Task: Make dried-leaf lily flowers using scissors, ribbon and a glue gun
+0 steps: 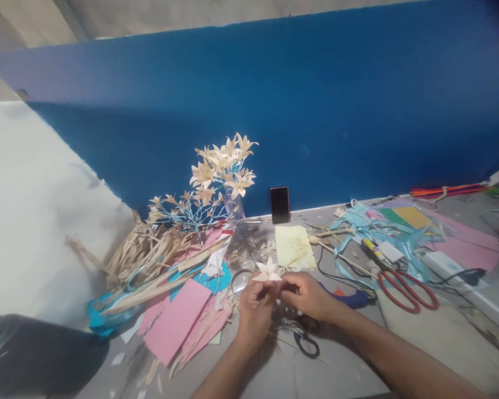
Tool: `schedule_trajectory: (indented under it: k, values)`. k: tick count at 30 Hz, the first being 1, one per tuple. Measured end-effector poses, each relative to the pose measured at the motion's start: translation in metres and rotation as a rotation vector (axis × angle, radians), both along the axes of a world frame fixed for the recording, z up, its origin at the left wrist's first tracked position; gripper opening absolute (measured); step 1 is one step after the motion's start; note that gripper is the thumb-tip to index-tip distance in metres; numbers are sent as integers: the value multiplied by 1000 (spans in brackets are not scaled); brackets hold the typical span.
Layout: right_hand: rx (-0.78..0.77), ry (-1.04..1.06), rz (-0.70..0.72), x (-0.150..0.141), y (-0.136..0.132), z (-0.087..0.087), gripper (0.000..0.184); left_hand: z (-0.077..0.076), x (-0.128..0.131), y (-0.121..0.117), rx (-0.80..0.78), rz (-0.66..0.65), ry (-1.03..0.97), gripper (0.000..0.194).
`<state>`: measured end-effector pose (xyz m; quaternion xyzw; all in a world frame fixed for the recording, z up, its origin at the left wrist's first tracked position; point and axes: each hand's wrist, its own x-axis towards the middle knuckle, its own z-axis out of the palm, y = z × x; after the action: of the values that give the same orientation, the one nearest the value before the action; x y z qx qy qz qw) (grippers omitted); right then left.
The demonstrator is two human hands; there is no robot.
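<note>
A cream handmade flower (268,270) with pointed petals is held upright near the middle of the work surface. Beneath its petals, my left hand (255,310) is closed with fingers pinched at the base. My right hand (305,296) meets it from the other side, fingertips pressed together against the flower's lower right. The stem or base is hidden by my fingers. Under my hands lie scissors with black handles (306,344), partly covered. A roll of tape (240,282) is just left of the flower, and a blue glue gun (351,299) lies beside my right wrist.
Finished flowers (222,160) stand in a clear vase (234,213) at the back, near an upright phone (280,205). Dried husks (145,249) and pink paper (178,321) are heaped left. Red-handled scissors (407,291), blue ribbon (411,249) and a power strip (453,269) lie right.
</note>
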<state>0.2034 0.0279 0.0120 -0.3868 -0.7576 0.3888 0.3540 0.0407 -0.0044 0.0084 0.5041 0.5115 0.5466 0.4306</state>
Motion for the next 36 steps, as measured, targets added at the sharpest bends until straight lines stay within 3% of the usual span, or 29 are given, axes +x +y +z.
schedule_trajectory:
  k: [3, 7, 9, 11, 20, 31, 36]
  values:
    - [-12, 68, -45, 0, 0, 1, 13, 11, -2, -3, -41, -6, -90, 16]
    - [59, 71, -93, 1, 0, 1, 14, 40, -11, -10, -147, -40, -368, 33]
    - [108, 52, -90, 1, 0, 2, 13, 53, -15, -13, -106, -69, -403, 42]
    - [139, 38, -78, 1, 0, 2, 13, 60, -18, -15, -77, -88, -372, 39]
    - [135, 41, -40, 1, -2, 3, 8, 63, -15, -17, -153, -51, -313, 15]
    - [152, 148, 7, 3, -4, 3, 24, 64, -2, -17, -440, -285, -753, 27]
    - [65, 181, 24, 4, -4, 6, 18, 57, -3, -17, -489, -296, -786, 30]
